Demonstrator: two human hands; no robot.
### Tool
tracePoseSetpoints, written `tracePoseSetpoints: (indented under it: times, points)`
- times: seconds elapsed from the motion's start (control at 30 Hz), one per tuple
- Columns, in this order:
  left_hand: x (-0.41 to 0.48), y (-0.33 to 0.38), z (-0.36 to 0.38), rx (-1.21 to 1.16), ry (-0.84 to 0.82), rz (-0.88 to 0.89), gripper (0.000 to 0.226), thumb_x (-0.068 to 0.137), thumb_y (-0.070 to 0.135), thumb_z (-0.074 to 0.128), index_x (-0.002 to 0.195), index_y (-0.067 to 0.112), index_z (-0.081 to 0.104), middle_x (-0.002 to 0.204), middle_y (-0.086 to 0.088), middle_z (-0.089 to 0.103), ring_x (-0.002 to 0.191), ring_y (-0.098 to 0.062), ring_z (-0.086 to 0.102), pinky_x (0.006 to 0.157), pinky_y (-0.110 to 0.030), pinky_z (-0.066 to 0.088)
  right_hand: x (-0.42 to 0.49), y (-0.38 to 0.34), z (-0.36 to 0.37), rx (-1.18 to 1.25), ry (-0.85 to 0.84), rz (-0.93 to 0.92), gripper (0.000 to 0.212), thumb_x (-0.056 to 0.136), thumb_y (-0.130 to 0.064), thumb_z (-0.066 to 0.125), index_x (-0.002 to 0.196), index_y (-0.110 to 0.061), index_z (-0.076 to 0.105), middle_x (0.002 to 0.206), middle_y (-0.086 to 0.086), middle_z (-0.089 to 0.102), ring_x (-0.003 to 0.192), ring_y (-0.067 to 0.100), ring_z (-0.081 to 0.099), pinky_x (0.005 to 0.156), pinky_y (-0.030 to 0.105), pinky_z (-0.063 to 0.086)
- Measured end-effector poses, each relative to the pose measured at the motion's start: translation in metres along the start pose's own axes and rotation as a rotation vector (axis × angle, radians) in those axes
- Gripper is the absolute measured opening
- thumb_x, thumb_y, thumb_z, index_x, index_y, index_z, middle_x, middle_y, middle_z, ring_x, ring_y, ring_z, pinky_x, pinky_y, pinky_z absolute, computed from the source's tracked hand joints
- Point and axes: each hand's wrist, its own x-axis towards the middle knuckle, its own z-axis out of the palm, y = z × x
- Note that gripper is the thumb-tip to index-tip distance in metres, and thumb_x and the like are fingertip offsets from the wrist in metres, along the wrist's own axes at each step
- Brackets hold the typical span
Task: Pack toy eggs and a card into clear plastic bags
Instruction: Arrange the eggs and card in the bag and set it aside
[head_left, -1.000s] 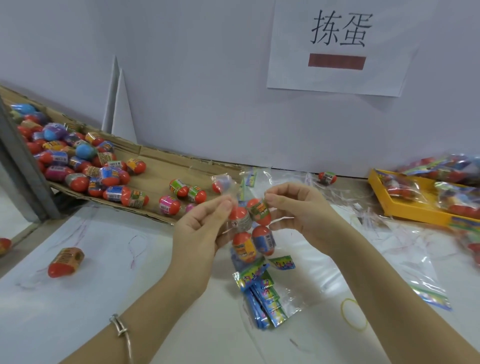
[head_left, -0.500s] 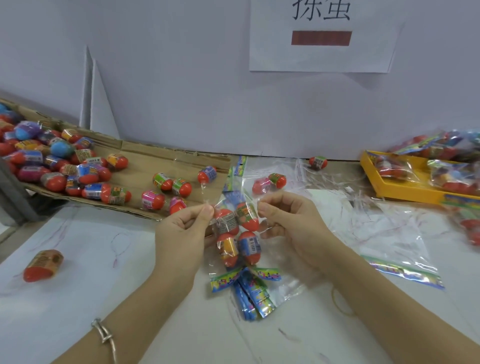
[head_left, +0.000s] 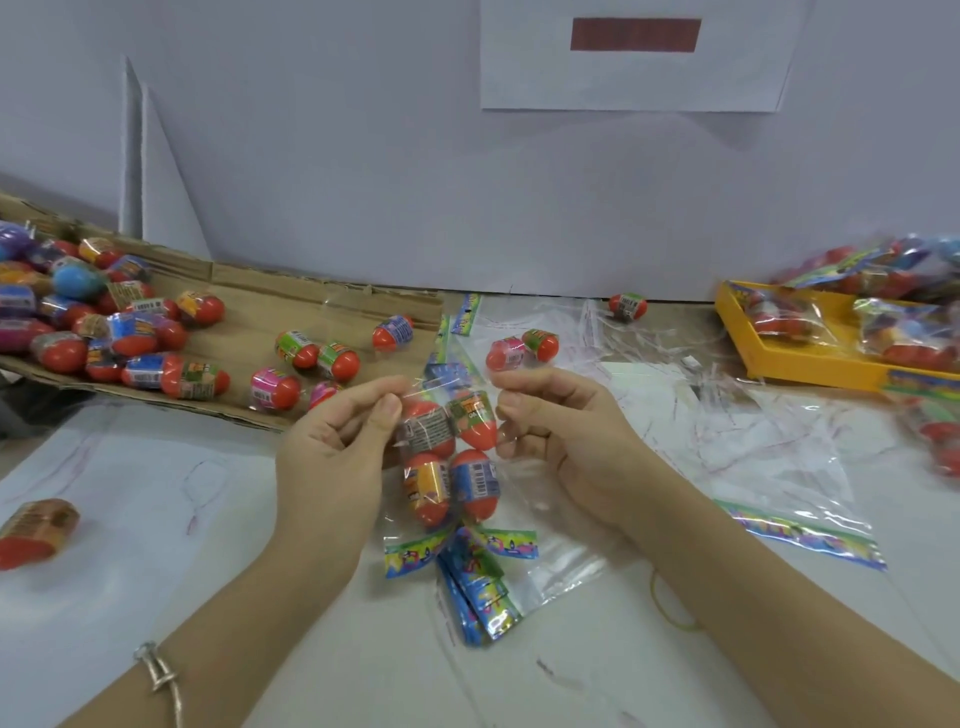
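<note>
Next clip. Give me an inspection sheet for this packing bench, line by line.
Surface: white table, faint pen marks.
Job's things: clear bag holding four toy eggs; cards on the table; loose eggs on cardboard tray; empty bags at right; packed bags in yellow tray.
Clutter: stray egg at left edge; rubber band by the right forearm.
Hands: left hand and right hand each pinch the bag's top.
Cables: nothing seen.
Surroundings: white wall, paper sign.

Eggs (head_left: 450, 457) in bag (head_left: 515, 496), tray (head_left: 735, 338) right.
</note>
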Motion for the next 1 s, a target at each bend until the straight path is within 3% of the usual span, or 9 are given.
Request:
tracePoseSetpoints:
  times: [0.2,0.3,0.4,0.53,0.73,1.0]
  points:
    - [0.0017,-0.0002,-0.0002,-0.132,-0.127,-0.05,0.032,0.095,0.003,0.05,0.083,0.021,0.073,0.088,-0.001,0.076,0.074,-0.009,0.071,0.06,-0.019,0.055,-0.0001,-0.0017,-0.0011,0.034,-0.023,0.003,0.014,0.065,-0.006,0.069,0.071,-0.017,0.077,0.066,0.002,0.067,0.053,0.013,0.062,0.053,0.023,0.053]
    - [0.0037,-0.0008,-0.0014,-0.224,-0.196,-0.104,0.02,0.086,0.013,0.055,0.097,0.018,0.071,0.095,-0.004,0.076,0.078,-0.012,0.072,0.061,-0.022,0.056,0.0,-0.001,-0.0003,0.048,-0.019,-0.004,0.014,0.066,-0.004,0.068,0.071,-0.014,0.075,0.067,0.004,0.066,0.052,0.015,0.061,0.052,0.024,0.054]
    - [0.0052,-0.0033,-0.0031,-0.234,-0.226,-0.113,0.028,0.079,0.021,0.059,0.101,0.019,0.076,0.104,-0.007,0.075,0.085,-0.015,0.073,0.064,-0.024,0.057,0.0,-0.0006,0.0,0.043,-0.01,-0.009,0.012,0.067,-0.002,0.067,0.072,-0.011,0.074,0.067,0.006,0.066,0.052,0.017,0.061,0.051,0.025,0.054]
    - [0.0043,-0.0044,-0.002,-0.213,-0.211,-0.085,0.027,0.081,0.017,0.055,0.092,0.025,0.079,0.102,-0.004,0.075,0.084,-0.014,0.072,0.064,-0.023,0.057,-0.0008,-0.0013,0.0008,0.035,-0.012,-0.005,0.012,0.067,-0.002,0.067,0.073,-0.011,0.073,0.065,0.005,0.066,0.051,0.017,0.061,0.05,0.023,0.053]
    - [0.0054,-0.0011,0.0015,-0.252,-0.191,-0.2,0.031,0.097,0.0,0.043,0.101,0.015,0.07,0.091,-0.004,0.077,0.075,-0.012,0.073,0.058,-0.022,0.056,-0.0003,-0.0011,-0.0005,0.026,-0.003,-0.015,0.015,0.067,-0.002,0.068,0.071,-0.014,0.075,0.066,0.003,0.068,0.052,0.012,0.062,0.051,0.02,0.053]
    - [0.0029,0.0034,0.0036,-0.318,-0.223,-0.199,0.042,0.095,-0.004,0.04,0.076,0.012,0.074,0.087,-0.004,0.076,0.066,-0.013,0.071,0.054,-0.022,0.056,-0.0002,-0.0025,-0.0004,0.064,0.009,0.003,0.015,0.065,-0.002,0.068,0.07,-0.013,0.075,0.063,0.004,0.067,0.053,0.013,0.063,0.052,0.021,0.053]
